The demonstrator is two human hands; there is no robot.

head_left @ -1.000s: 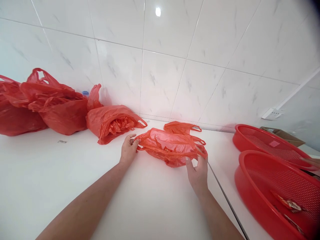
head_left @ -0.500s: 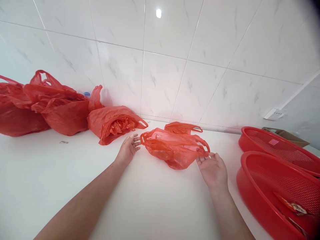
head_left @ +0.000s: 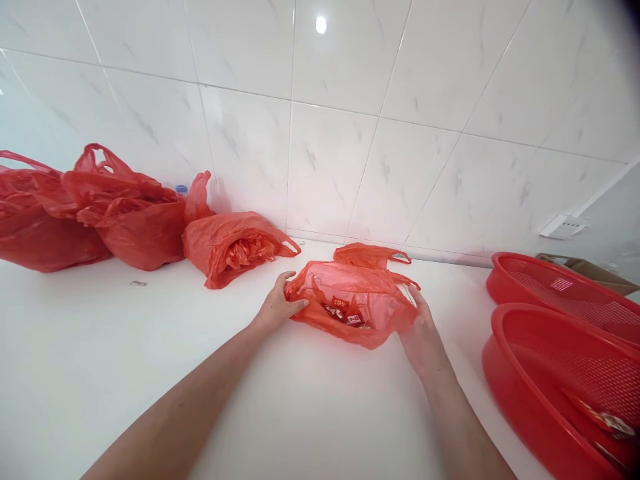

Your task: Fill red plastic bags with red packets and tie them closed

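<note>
A thin red plastic bag [head_left: 370, 279] lies on the white table, its mouth spread so that several small wrapped packets [head_left: 345, 313] show inside. My left hand [head_left: 279, 303] grips the bag's left edge, thumb on the near rim and fingers behind. At the opposite side my right hand [head_left: 419, 327] holds the right edge, with its fingers partly hidden behind the film and the handle loop. Right behind this bag, near the wall, lies another flat red bag [head_left: 357, 253].
Full red bags [head_left: 135, 227] stand along the wall at left, beside a bundle of bags [head_left: 245, 247]. Two red plastic baskets [head_left: 520, 360] sit at right, the nearer one holding wrapped packets. Behind them is a cardboard box [head_left: 595, 270]; a socket [head_left: 565, 227] is on the wall.
The bag's mouth has been pulled wider, and the packets inside have come into view. Both hands have closed in on its edges. The view has shifted slightly.
</note>
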